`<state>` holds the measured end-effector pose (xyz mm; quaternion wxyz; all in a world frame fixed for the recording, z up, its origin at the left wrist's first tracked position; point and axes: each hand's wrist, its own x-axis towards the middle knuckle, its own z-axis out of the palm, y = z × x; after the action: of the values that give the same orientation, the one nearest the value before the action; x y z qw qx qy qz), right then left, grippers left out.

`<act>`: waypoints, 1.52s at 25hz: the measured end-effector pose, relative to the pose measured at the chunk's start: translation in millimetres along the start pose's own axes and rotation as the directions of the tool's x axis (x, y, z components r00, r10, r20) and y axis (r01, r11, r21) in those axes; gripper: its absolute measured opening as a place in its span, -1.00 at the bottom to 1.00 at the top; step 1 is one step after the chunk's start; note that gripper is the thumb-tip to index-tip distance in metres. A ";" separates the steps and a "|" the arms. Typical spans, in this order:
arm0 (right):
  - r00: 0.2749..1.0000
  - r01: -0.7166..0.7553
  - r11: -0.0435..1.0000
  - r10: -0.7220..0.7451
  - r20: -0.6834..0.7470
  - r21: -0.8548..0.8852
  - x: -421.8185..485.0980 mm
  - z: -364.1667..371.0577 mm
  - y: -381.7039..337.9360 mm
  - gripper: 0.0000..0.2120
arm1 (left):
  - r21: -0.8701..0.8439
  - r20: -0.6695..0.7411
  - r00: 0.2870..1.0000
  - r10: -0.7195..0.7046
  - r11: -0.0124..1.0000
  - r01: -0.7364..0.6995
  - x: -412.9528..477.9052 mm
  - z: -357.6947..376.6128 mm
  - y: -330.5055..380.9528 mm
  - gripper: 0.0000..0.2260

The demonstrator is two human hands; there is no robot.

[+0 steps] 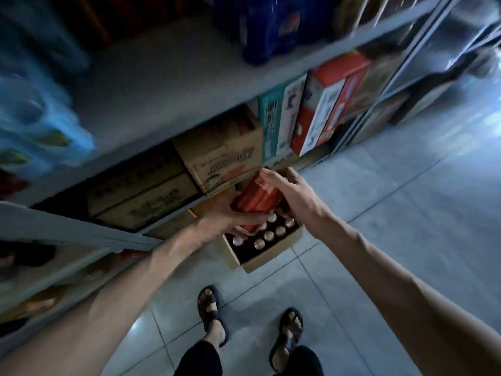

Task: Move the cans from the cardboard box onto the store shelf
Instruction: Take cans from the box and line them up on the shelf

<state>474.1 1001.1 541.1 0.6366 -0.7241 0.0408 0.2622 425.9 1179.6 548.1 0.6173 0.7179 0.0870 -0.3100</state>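
Observation:
An open cardboard box (267,257) stands on the floor by the shelf foot, with several gold-topped cans (269,235) upright inside. Just above it both hands hold a bunch of red cans (254,200) lying on their sides. My left hand (230,219) grips the bunch from below at its near end. My right hand (287,189) grips it from above at the far end. The grey store shelf (151,104) runs across the upper left with a bare stretch of board.
Blue wrapped packs (32,123) sit on the shelf at left, dark blue packs (267,28) further along. Cardboard cartons (222,156) and coloured boxes (322,109) fill the bottom level. My sandalled feet (214,316) stand on the tiled floor (406,213).

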 end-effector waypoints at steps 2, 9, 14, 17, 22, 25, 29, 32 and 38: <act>0.997 0.070 0.994 -0.066 0.047 -0.087 -34.5 2.3 -60.8 -0.68 | -0.024 -0.087 0.995 0.055 0.998 -0.058 -51.8 4.8 47.9 -0.56; 0.955 0.053 0.980 0.006 0.295 -0.191 -93.0 31.2 -162.6 -0.36 | -0.060 -0.180 0.980 0.083 0.994 -0.095 -160.3 -23.1 103.8 -0.52; 0.980 -0.032 0.980 0.069 0.185 -0.194 -67.6 78.6 -183.0 -0.18 | -0.085 -0.129 0.989 0.076 0.993 -0.087 -153.9 -79.8 105.7 -0.56; 0.984 0.011 0.981 0.025 0.177 -0.194 -46.0 99.5 -203.1 -0.53 | -0.004 -0.098 0.987 0.124 0.992 -0.125 -136.6 -118.6 115.6 -0.62; 0.975 0.030 0.976 0.019 0.221 -0.215 -3.2 94.0 -218.1 -0.65 | 0.055 -0.107 0.987 0.122 0.992 -0.117 -98.7 -156.8 130.8 -0.58; 0.969 0.021 0.974 0.036 0.243 -0.227 27.5 82.2 -223.6 -0.58 | 0.036 -0.164 0.978 0.125 0.992 -0.121 -73.3 -158.4 138.6 -0.59; 0.952 0.145 0.937 -0.044 0.303 -0.318 72.2 73.3 -220.5 -0.49 | -0.001 -0.265 0.958 0.109 0.994 -0.114 -42.8 -153.1 143.3 -0.54; 0.927 0.198 0.917 -0.060 0.369 -0.347 99.4 74.5 -216.1 -0.56 | -0.102 -0.358 0.932 0.060 0.989 -0.103 -30.1 -148.4 142.1 -0.55; 0.941 0.321 0.788 -0.201 0.273 -0.526 144.8 105.1 -216.3 -0.35 | 0.246 -0.589 0.807 -0.045 0.941 0.232 -3.5 -172.6 110.2 -0.28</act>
<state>649.1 1180.4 667.9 0.4254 -0.8473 -0.2042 0.2438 537.4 1318.2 649.7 0.4185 0.8559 0.2731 -0.1329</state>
